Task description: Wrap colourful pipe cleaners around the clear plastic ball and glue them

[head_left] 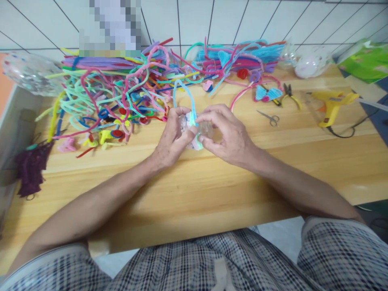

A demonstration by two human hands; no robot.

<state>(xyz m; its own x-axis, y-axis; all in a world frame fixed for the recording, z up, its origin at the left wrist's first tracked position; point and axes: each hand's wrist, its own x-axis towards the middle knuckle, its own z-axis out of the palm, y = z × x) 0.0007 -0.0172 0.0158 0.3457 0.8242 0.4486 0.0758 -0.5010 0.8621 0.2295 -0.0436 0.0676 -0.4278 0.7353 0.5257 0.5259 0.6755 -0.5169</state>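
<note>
In the middle of the table, my left hand point(171, 139) is closed, its thumb and fingers gripping a small see-through piece point(206, 128) that looks like clear plastic with pale and green parts. A light-blue pipe cleaner point(189, 93) rises from it in a tall bent loop toward the wall. My right hand point(232, 135) pinches at the piece from the other side, with index finger and thumb near the base of the loop. Fingers cover much of the piece, so its exact shape is hard to make out.
Tangled pipe cleaners point(106, 93) spread along the back and left. Small scissors point(269, 118), yellow-handled pliers point(290, 97) and a yellow glue gun point(330, 106) with its cord lie right. A clear balloon-like ball point(311, 66) sits behind; a dark purple tassel point(33, 167) lies at the left edge.
</note>
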